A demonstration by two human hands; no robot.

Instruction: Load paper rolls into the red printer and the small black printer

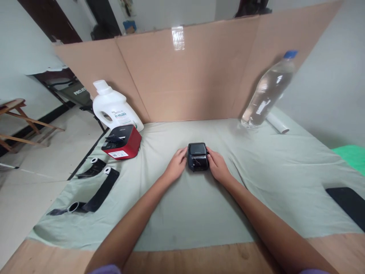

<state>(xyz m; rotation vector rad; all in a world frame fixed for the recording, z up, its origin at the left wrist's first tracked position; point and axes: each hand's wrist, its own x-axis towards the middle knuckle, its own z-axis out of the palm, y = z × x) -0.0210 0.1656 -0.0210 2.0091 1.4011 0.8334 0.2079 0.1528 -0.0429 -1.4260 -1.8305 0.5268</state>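
Observation:
A small black box-shaped device sits on the pale green cloth in the middle of the table. My left hand grips its left side with curled fingers. On the opposite side my right hand clasps it the same way. The device rests on the cloth between both hands.
A red and black device and a white jug stand at the left. Black ribbon rolls lie near the left edge. A clear water bottle and a white roll are at the right, a cardboard screen behind, and a black flat object far right.

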